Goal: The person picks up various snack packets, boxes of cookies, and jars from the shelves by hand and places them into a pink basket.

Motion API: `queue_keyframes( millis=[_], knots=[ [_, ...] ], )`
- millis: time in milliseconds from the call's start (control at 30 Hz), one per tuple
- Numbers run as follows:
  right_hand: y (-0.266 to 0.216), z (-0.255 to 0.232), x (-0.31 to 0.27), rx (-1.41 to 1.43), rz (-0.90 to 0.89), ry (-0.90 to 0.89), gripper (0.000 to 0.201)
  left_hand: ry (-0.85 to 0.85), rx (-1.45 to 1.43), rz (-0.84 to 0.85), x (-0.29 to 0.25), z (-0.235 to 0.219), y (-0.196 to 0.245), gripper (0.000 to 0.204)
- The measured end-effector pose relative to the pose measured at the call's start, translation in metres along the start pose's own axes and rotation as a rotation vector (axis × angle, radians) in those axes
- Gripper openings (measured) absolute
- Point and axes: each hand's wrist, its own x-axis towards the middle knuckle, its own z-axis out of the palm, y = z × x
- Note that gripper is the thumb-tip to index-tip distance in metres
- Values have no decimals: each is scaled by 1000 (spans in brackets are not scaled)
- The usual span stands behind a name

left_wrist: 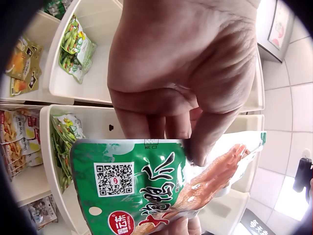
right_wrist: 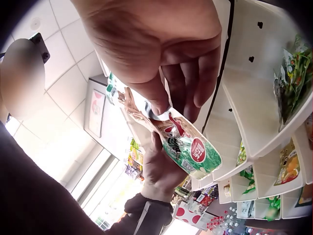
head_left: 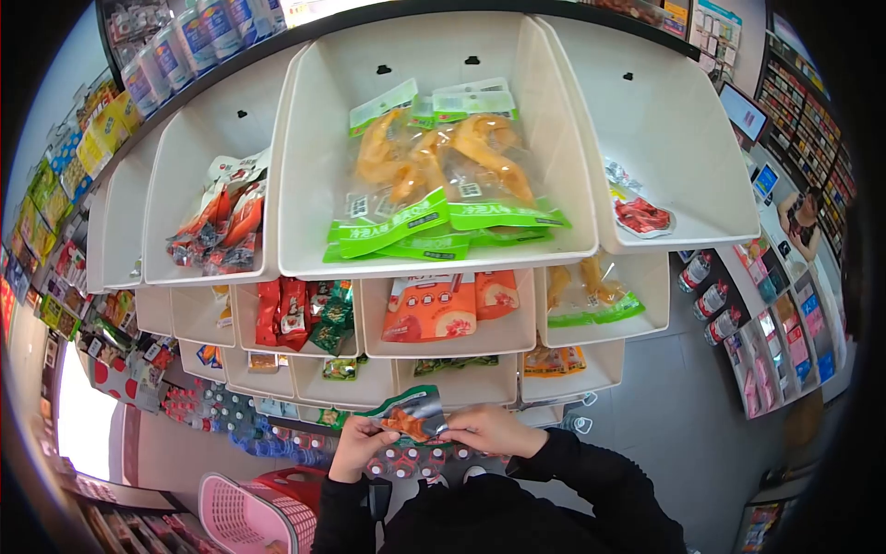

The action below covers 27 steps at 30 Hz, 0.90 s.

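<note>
Both hands hold one green snack pouch (head_left: 415,417) in front of the body, just below the tiered bins in the head view. My left hand (head_left: 358,447) pinches one end between thumb and fingers. At the other end, my right hand (head_left: 496,430) pinches the edge. The left wrist view shows the pouch (left_wrist: 115,200) close up, with a QR code, a red round logo and a picture of brown meat. In the right wrist view the right thumb presses against the pouch (right_wrist: 208,159), and the left hand (right_wrist: 161,169) grips its far side.
White bins (head_left: 434,268) rise in tiers ahead, holding bagged snacks such as green-edged packs (head_left: 397,226) and orange pouches (head_left: 429,309). A pink basket (head_left: 254,517) stands on the floor at lower left. Bottles (head_left: 715,300) stand at right, and a person (head_left: 803,222) is at the counter.
</note>
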Motion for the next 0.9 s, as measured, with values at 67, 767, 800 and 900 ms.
queue_keyframes(
  millis=[67, 767, 800, 900],
  knots=[
    [2, 5, 6, -8, -26, 6, 18, -2, -23, 19, -1, -5, 1, 18],
    [-1, 27, 43, -23, -26, 44, 18, 80, -31, 23, -1, -53, 2, 22],
    [-2, 29, 45, -14, -32, 35, 18, 79, -20, 15, -3, -56, 2, 22],
    [-3, 33, 50, -3, -56, 32, 18, 92, -61, 48, -9, -57, 6, 22]
  ],
)
